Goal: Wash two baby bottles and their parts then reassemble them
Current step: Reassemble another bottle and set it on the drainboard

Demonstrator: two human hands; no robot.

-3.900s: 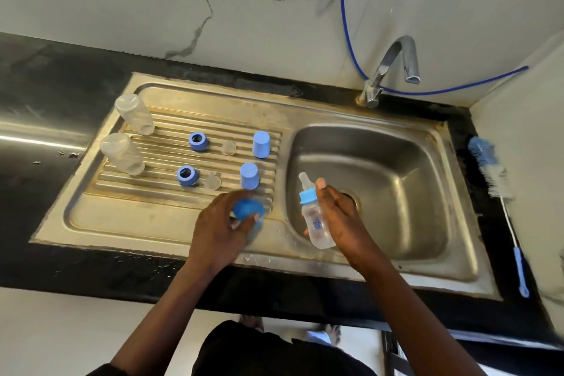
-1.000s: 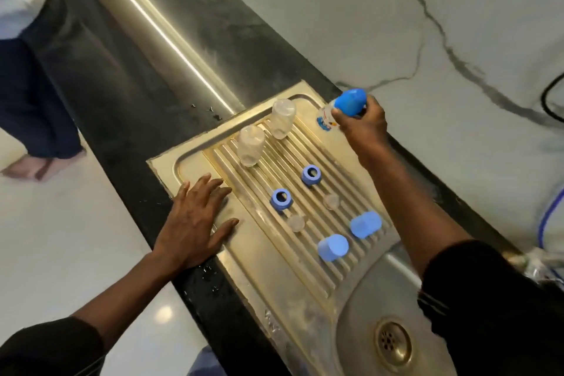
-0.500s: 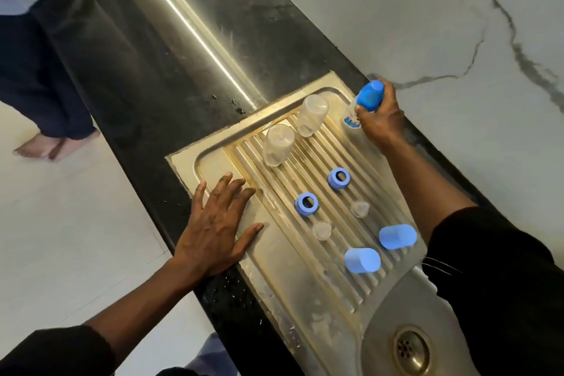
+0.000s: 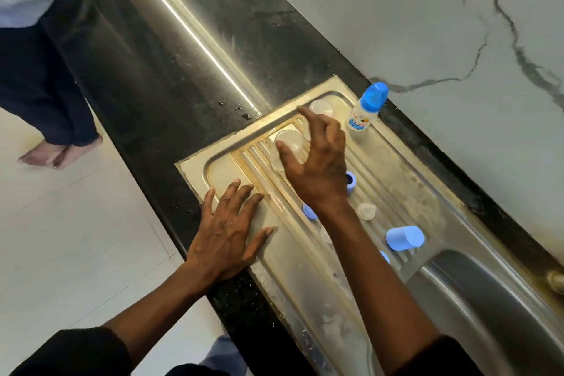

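Note:
An assembled baby bottle (image 4: 365,114) with a blue cap stands upright at the far corner of the drainboard (image 4: 406,180). My right hand (image 4: 317,162) hovers with fingers spread over a clear empty bottle (image 4: 287,143) lying on the ribs; I cannot tell if it touches it. A second clear bottle (image 4: 321,107) lies just beyond. My left hand (image 4: 227,232) rests flat and open on the drainboard's near edge. Blue rings (image 4: 351,181) (image 4: 309,212), a clear teat (image 4: 366,210) and a blue cap (image 4: 404,237) lie on the ribs; my right forearm hides other parts.
The sink basin (image 4: 494,308) lies at the lower right. A black stone counter (image 4: 171,49) runs to the upper left, with a marble wall (image 4: 427,24) behind. Another person's legs and bare feet (image 4: 58,152) stand on the floor at the left.
My right hand has let go of the capped bottle, which now stands alone, and moved left over the clear bottle. My left hand stays flat on the drainboard.

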